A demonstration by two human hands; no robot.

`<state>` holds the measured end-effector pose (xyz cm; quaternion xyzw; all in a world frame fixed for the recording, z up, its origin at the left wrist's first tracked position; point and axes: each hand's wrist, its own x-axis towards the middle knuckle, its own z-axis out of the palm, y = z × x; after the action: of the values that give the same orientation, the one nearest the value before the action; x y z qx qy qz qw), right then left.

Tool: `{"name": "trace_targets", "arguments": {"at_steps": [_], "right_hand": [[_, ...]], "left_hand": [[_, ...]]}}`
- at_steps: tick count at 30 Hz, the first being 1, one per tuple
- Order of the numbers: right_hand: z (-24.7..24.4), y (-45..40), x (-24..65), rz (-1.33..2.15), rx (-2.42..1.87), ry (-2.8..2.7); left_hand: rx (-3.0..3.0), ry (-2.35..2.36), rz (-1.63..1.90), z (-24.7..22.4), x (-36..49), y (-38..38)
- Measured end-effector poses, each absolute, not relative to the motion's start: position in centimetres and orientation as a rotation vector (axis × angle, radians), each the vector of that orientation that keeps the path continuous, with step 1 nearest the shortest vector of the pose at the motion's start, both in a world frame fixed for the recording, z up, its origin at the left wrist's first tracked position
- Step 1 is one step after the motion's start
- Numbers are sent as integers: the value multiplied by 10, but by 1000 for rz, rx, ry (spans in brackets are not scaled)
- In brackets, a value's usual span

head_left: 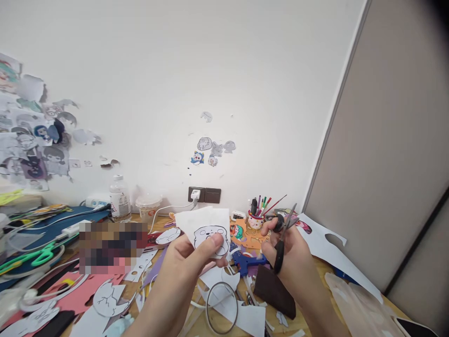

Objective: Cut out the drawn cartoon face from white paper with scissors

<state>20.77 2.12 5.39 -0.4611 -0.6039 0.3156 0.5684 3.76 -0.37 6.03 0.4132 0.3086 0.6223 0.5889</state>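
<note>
In my left hand [198, 255] is a white sheet of paper [201, 217], pinched between thumb and fingers. A black-outlined cartoon face is drawn on its lower part, partly covered by my thumb. My right hand [289, 243] holds a pair of black-handled scissors [289, 220], its fingers curled at the handles. The blades point up and stand a little apart from each other. A gap lies between the scissors and the paper. Below and between my hands sits a blue glue gun-like tool [247, 262].
Paper scraps [250, 318], a round clear ring [221, 308] and a dark brown piece [275, 291] litter the wooden desk. Behind stand a pen cup [256, 220], a bottle [119, 199] and a plastic tub [149, 206]. Green scissors [38, 255] lie at left. Cutouts [204, 143] cling to the wall.
</note>
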Motion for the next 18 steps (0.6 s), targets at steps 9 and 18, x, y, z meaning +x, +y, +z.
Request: {"name": "trace_targets", "arguments": {"at_steps": [9,18], "right_hand": [[52,-5,191,1364,-736,-1829],[37,11,188,1056,-422,-1538]], "left_hand": [[1126,827,1510,53,38,-7],[1050,838,1375,57,40,-10]]}}
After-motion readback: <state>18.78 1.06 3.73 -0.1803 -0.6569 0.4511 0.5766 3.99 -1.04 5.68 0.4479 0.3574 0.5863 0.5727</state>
